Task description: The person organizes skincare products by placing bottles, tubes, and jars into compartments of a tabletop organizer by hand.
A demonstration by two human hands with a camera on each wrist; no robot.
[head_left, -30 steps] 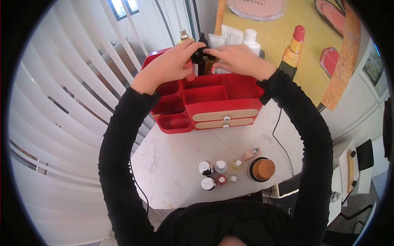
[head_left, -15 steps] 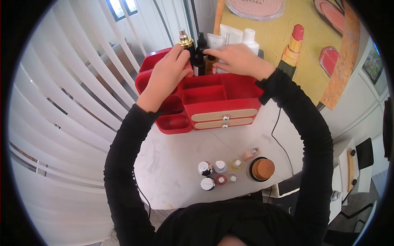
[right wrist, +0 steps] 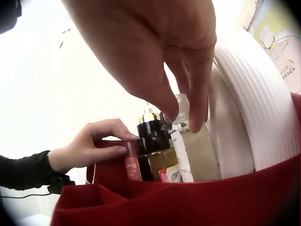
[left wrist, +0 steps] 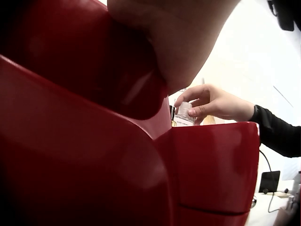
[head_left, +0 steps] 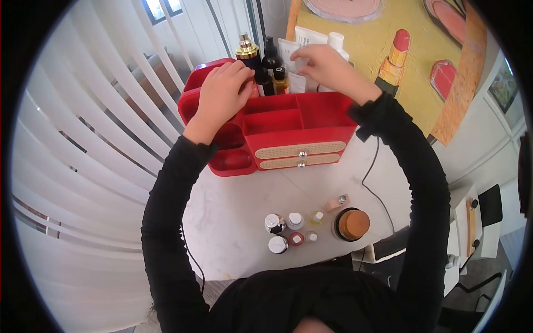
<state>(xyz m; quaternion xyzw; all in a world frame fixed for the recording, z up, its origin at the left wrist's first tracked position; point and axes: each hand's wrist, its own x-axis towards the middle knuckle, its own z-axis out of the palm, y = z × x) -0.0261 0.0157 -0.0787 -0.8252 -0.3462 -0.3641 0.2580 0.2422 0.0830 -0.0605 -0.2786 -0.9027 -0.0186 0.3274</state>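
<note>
Pinching the clear cap of a small clear bottle (right wrist: 183, 110) between thumb and fingertips, our right hand (head_left: 327, 66) reaches over the far row of the red organizer (head_left: 277, 130). That bottle stands upright in the organizer's far compartment, just beside a white ribbed bottle (right wrist: 254, 108) on its right and an amber bottle (head_left: 280, 80) on its left. From the left wrist view we see the same pinch on the cap (left wrist: 183, 109) from below the red wall.

Our left hand (head_left: 222, 94) rests at the far left corner of the organizer, fingers curled, with thumb and forefinger closing on a slim red-pink tube (right wrist: 132, 167) that stands upright next to a black bottle with a gold collar (head_left: 247, 53). Another dark bottle (head_left: 270, 55) stands between the gold-collared one and the amber one.

The organizer sits on the far part of the white marble tabletop (head_left: 233, 222); its near side carries two pale woven drawer fronts (head_left: 300, 150) with small knobs. Near us on the tabletop stands a cluster of little bottles (head_left: 291, 230), with a round jar with a cork-brown lid (head_left: 352, 223) just to their right. A black cable (head_left: 372, 172) runs across the tabletop's right side. Behind the organizer hangs a yellow painting with a lipstick (head_left: 391, 55), and white vertical blinds (head_left: 83, 139) fill the left.
</note>
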